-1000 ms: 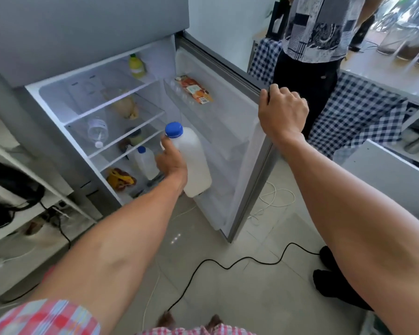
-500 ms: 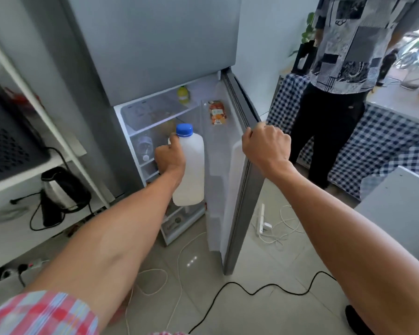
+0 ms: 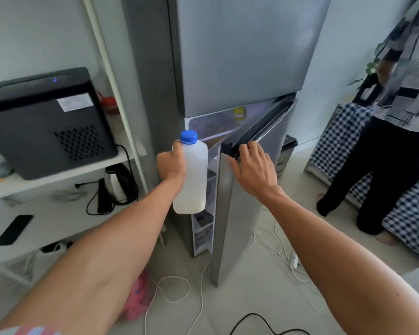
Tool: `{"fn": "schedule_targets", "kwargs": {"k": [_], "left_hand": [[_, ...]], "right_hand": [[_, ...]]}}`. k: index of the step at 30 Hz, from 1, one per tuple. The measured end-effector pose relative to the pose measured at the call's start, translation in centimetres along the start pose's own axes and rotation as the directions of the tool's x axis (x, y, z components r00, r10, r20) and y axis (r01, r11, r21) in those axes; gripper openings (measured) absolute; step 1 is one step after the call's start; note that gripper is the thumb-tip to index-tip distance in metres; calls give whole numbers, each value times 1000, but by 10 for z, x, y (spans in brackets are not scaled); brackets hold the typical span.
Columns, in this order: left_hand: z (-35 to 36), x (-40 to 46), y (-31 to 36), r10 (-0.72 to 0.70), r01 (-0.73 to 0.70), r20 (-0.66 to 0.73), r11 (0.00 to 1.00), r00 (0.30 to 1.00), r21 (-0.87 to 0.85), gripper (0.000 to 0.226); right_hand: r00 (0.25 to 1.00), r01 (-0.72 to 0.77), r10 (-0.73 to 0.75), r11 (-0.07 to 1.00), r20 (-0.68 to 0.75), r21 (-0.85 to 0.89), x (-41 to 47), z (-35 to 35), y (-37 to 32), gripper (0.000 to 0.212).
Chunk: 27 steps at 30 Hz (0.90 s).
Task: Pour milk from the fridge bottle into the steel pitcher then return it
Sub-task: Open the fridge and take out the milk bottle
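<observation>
White plastic milk bottle (image 3: 190,175), one, upright, blue cap (image 3: 188,137) up, before the fridge opening, gripped by left hand (image 3: 171,165). Right hand (image 3: 253,169) spread flat on fridge door (image 3: 237,213) edge.

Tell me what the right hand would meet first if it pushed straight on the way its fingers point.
The right hand already rests on the top edge of the fridge door. Going straight on, it would press the door further, probably toward the fridge opening; depth beyond is unclear.
</observation>
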<state>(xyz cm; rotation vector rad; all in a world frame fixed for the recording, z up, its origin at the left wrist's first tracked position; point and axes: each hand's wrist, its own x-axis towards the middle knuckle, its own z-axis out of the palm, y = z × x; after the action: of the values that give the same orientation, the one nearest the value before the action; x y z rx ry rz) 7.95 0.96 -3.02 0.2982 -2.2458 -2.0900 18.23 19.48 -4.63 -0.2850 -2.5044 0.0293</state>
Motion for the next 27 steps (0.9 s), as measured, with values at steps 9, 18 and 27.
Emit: {"fn": "schedule_targets", "kwargs": {"k": [9,18,27], "left_hand": [[-14,26,4,1,0,-126,1000,992,1,53],[-8,42,12,8,-15,-185,999,983,-35,45],[4,49,12,15,-17,-251,1000,968,-6,49]], "right_hand": [[980,63,-69,997,186,41,54,43,-38,44],[918,176,-185,983,351,56,84,68,-40,66],[891,196,-200,979,408,52,105,83,-40,68]]}}
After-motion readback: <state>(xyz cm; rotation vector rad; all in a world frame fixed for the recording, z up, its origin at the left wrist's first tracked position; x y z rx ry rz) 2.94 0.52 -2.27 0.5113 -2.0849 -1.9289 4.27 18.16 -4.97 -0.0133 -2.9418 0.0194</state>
